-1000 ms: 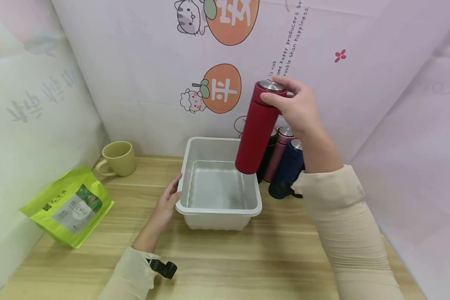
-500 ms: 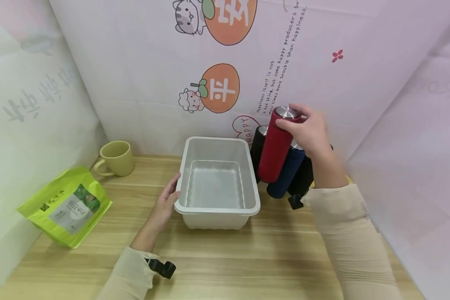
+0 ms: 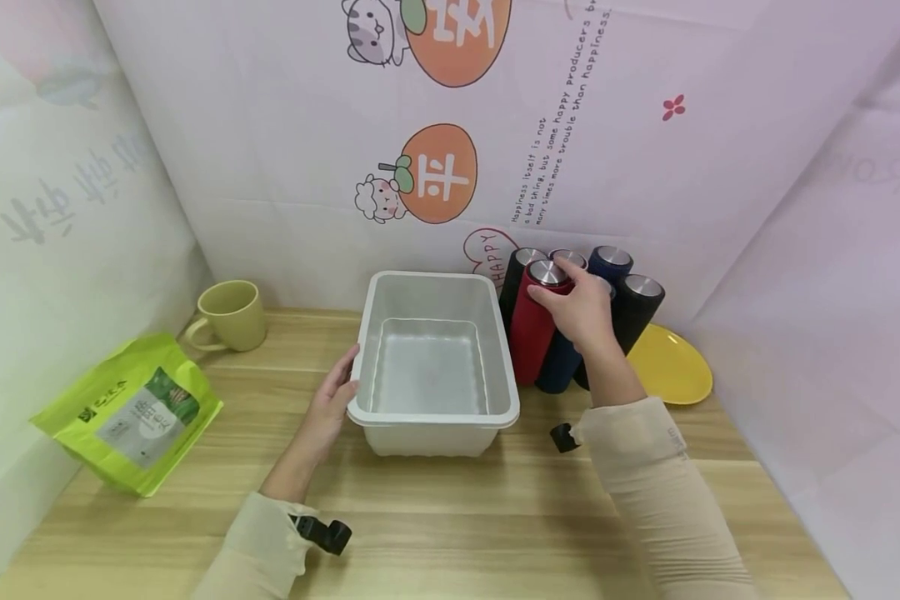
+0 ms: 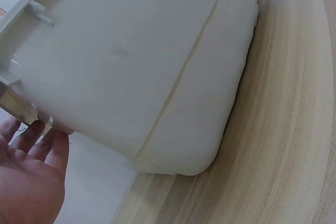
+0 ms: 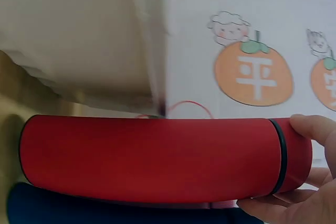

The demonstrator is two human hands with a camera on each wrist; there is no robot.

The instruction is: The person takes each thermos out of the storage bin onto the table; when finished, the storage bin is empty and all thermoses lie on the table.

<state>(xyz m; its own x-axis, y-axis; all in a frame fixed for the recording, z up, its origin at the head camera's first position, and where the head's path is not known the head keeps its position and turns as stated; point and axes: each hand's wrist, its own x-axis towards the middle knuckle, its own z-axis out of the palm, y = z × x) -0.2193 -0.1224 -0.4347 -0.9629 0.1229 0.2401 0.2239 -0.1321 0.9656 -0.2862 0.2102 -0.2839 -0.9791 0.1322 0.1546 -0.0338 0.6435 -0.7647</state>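
Note:
My right hand (image 3: 581, 308) grips a red thermos (image 3: 531, 333) by its upper end, around the steel-topped lid. In the right wrist view the thumb and fingers span the lid of the red thermos (image 5: 152, 158). The thermos stands close to the right wall of a white plastic bin (image 3: 433, 429), beside several others. My left hand (image 3: 330, 408) touches the bin's left rim. The left wrist view shows the fingers of the left hand (image 4: 31, 171) against the outer wall of the bin (image 4: 142, 66), under the rim; its thumb is hidden there.
Behind and right of the red thermos stand black (image 3: 637, 308), blue (image 3: 558, 362) and other dark thermoses. A yellow plate (image 3: 671, 367) lies further right. At left are a yellow-green mug (image 3: 234, 315) and a lime-green pouch (image 3: 138, 417). Printed cloth walls (image 3: 300, 167) enclose the table.
My right hand has brought the red thermos from above the bin's right side down and right, among the other thermoses. The left hand stays at the rim.

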